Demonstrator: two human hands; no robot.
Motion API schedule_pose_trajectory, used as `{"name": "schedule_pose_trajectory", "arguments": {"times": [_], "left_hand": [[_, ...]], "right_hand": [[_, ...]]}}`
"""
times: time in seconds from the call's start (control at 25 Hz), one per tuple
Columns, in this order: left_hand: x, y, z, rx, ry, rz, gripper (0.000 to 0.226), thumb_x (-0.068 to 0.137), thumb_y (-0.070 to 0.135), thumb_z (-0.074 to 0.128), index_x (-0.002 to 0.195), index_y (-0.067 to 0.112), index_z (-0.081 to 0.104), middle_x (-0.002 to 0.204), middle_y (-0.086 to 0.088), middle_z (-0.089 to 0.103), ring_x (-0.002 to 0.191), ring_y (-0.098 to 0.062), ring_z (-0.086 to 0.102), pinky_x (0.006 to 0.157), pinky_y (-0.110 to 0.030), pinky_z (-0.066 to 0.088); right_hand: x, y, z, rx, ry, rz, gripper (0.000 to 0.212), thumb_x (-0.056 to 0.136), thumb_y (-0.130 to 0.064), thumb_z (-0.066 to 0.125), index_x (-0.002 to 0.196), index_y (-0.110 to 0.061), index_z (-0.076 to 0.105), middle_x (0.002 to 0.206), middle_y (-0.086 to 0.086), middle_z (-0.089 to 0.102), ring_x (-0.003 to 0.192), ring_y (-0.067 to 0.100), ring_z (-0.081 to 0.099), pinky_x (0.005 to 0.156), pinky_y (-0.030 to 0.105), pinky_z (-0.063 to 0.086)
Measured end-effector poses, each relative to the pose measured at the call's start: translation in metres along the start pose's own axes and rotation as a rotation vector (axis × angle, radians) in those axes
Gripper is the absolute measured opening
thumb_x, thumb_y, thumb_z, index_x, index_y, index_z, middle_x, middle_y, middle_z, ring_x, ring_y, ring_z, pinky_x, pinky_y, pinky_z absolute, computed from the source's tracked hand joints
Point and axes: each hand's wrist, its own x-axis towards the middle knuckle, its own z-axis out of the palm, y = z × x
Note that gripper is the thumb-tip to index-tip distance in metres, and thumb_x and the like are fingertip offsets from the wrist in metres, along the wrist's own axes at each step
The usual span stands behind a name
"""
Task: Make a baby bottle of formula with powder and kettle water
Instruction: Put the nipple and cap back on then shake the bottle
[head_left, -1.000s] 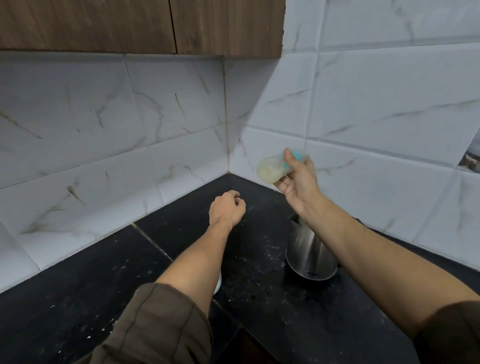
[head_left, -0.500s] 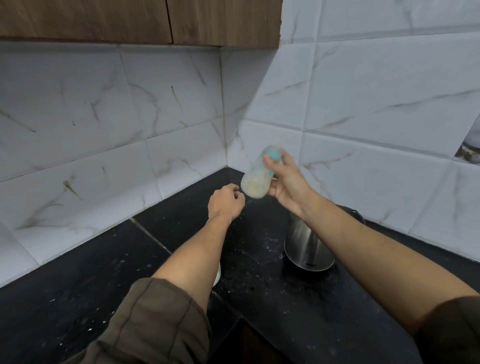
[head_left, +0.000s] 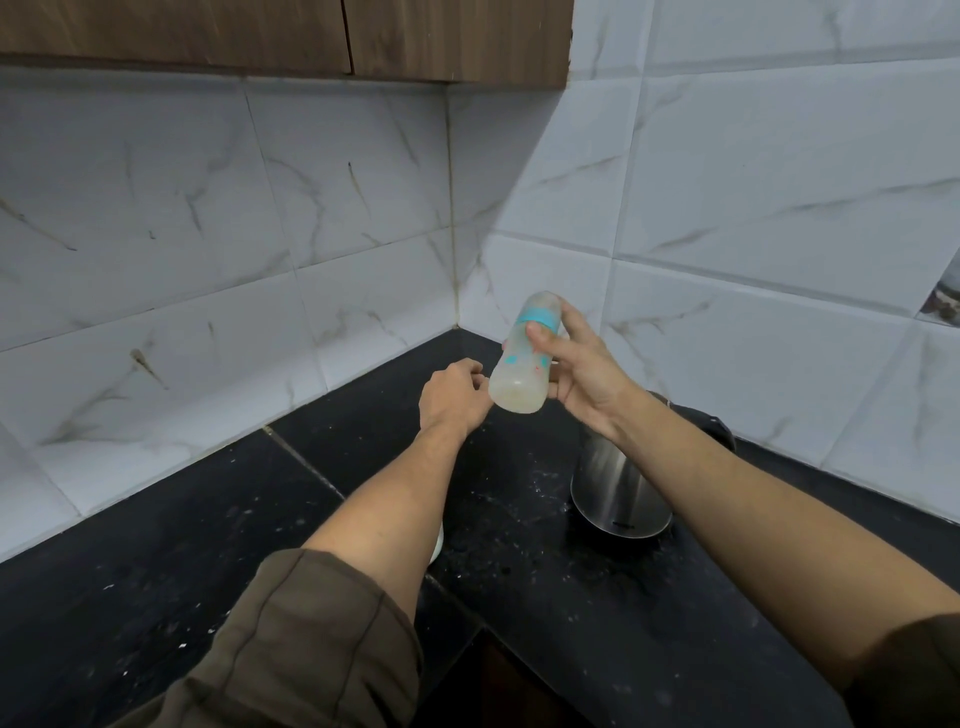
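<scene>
The right hand (head_left: 582, 374) holds the baby bottle (head_left: 522, 364) up in the air, over the black desk (head_left: 156, 571), near the corner where the two tiled walls meet. Its fingers (head_left: 574, 325) and thumb wrap round the top part of the bottle, close to the blue ring (head_left: 540, 318). The bottle is tilted. Its top points up and away, and its bottom points down toward the left hand (head_left: 452, 395).

The left hand hangs just beside the bottom of the bottle. Its fingers are curled in. I cannot tell if there is anything inside them.

The top is on the bottle. Inside, there is a cloudy, pale mix that sits low at the bottom end. So I think the powder and the water are both in already. I think the job now is mixing, by shaking or tipping the bottle. The mix looks a bit lumpy, but it is too blurry to be sure.

The shiny steel kettle (head_left: 618, 493) stands on the desk under the right arm. Small white specks lie on the desk near it; they may be spilled powder. A bit of a white thing (head_left: 438, 543) peeks out from under the left arm. Most of it is hidden.

What is left, I think, is to mix until smooth and then set the bottle down.
</scene>
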Motion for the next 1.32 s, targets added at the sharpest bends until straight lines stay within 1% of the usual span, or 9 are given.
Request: {"name": "schedule_pose_trajectory", "arguments": {"times": [0.08,0.2,0.4,0.56,0.72,0.8,1.0,1.2,1.32], "left_hand": [[-0.001,0.004,-0.001,0.007,0.004,0.002,0.034,0.097,0.025,0.058,0.129,0.019,0.068,0.112,-0.002,0.076,0.100,-0.023,0.067,0.080,-0.034,0.050],[-0.002,0.005,-0.001,-0.009,0.012,-0.007,0.037,0.100,0.027,0.057,0.135,0.020,0.067,0.118,-0.002,0.075,0.111,-0.024,0.068,0.089,-0.036,0.051],[0.002,0.006,0.000,0.082,-0.044,0.019,0.030,0.096,0.025,0.064,0.124,0.016,0.066,0.108,-0.004,0.075,0.092,-0.024,0.066,0.072,-0.033,0.048],[0.001,0.002,-0.001,-0.004,0.003,0.006,0.038,0.100,0.025,0.057,0.136,0.019,0.065,0.121,-0.003,0.074,0.110,-0.024,0.067,0.089,-0.037,0.052],[0.003,0.002,0.003,0.044,-0.035,-0.004,0.031,0.096,0.026,0.060,0.125,0.018,0.068,0.111,-0.003,0.075,0.092,-0.021,0.063,0.075,-0.033,0.048],[0.002,0.001,0.004,0.055,-0.045,-0.006,0.029,0.094,0.025,0.060,0.122,0.018,0.068,0.107,-0.002,0.075,0.091,-0.023,0.063,0.073,-0.033,0.046],[-0.001,-0.002,0.003,-0.011,-0.017,-0.020,0.040,0.100,0.027,0.056,0.139,0.020,0.065,0.125,-0.002,0.074,0.118,-0.025,0.066,0.097,-0.038,0.052],[0.006,-0.005,0.007,0.028,-0.036,-0.021,0.035,0.097,0.028,0.058,0.129,0.019,0.068,0.112,-0.002,0.076,0.100,-0.025,0.067,0.081,-0.035,0.050],[0.003,-0.008,0.006,0.002,-0.016,-0.031,0.037,0.099,0.028,0.056,0.134,0.020,0.067,0.119,-0.002,0.075,0.109,-0.025,0.068,0.089,-0.036,0.051]], "right_hand": [[0.002,-0.003,0.004,0.085,0.045,-0.046,0.063,0.095,-0.022,0.074,0.150,-0.026,0.045,0.124,0.010,0.069,0.105,0.029,0.075,0.080,0.047,0.064],[0.011,-0.010,0.004,0.258,0.208,-0.071,0.058,0.096,-0.028,0.074,0.145,-0.019,0.046,0.131,0.011,0.064,0.103,0.029,0.075,0.079,0.047,0.064],[0.004,-0.004,0.006,-0.063,-0.099,0.027,0.063,0.093,-0.024,0.075,0.149,-0.025,0.047,0.129,0.020,0.068,0.108,0.034,0.073,0.087,0.054,0.062],[0.013,-0.011,0.004,0.256,0.194,-0.081,0.058,0.095,-0.028,0.074,0.145,-0.020,0.047,0.134,0.013,0.062,0.102,0.028,0.075,0.080,0.047,0.064],[0.003,-0.004,0.002,-0.007,0.014,0.023,0.062,0.094,-0.023,0.075,0.149,-0.023,0.046,0.119,0.010,0.071,0.103,0.029,0.075,0.083,0.049,0.064],[0.002,-0.003,0.003,-0.029,-0.030,0.001,0.066,0.093,-0.023,0.076,0.150,-0.027,0.044,0.122,0.010,0.071,0.106,0.030,0.074,0.082,0.049,0.063],[0.019,-0.012,-0.007,0.264,0.243,-0.097,0.065,0.093,-0.031,0.077,0.147,-0.018,0.044,0.138,0.014,0.061,0.106,0.030,0.074,0.079,0.047,0.063],[0.004,-0.001,-0.002,-0.042,-0.079,0.020,0.065,0.093,-0.023,0.076,0.150,-0.028,0.044,0.129,0.016,0.068,0.113,0.034,0.072,0.083,0.050,0.063],[0.011,-0.008,-0.003,0.152,0.122,-0.078,0.063,0.096,-0.027,0.073,0.151,-0.023,0.042,0.132,0.012,0.066,0.104,0.028,0.075,0.081,0.047,0.063]]}}
